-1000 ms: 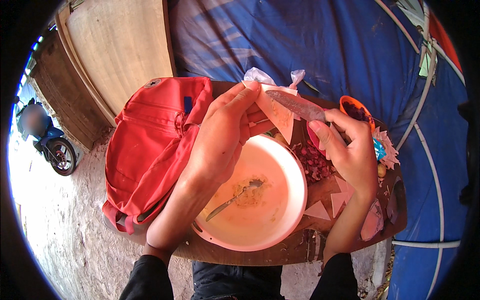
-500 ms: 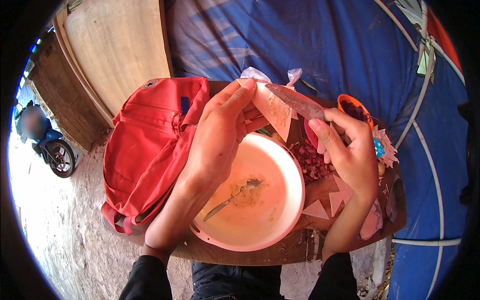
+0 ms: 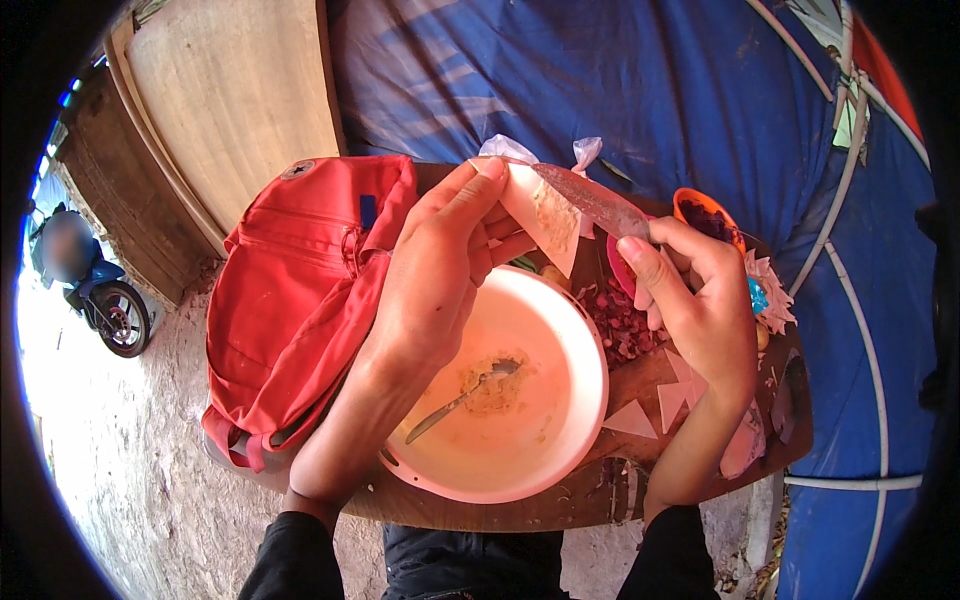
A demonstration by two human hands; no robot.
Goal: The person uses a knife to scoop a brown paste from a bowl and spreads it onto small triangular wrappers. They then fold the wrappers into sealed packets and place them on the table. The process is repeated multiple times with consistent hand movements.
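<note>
My left hand (image 3: 432, 275) pinches one corner of a pale triangular sheet (image 3: 535, 215) between thumb and fingers, holding it up above the far rim of a pinkish-white basin (image 3: 575, 430). Some beige paste is smeared on the sheet. In my right hand (image 3: 700, 285) is a knife (image 3: 592, 205), its smeared blade pointing left and lying against the sheet's upper right edge. Inside the basin, a metal spoon (image 3: 450, 407) rests in a patch of the same paste. More pale triangles (image 3: 632, 419) lie on the table near my right forearm.
A red backpack (image 3: 290, 300) lies left of the basin. Chopped reddish-purple pieces (image 3: 622, 325) are heaped to its right, with an orange bowl (image 3: 708, 212) of dark contents behind. A blue tarp (image 3: 600, 80) hangs at the back; a motorbike (image 3: 112, 310) stands far left.
The knife blade has shifted very slightly along the sheet's edge, and the sheet's lower tip has lifted and moved a little left. Both hands stay nearly in place.
</note>
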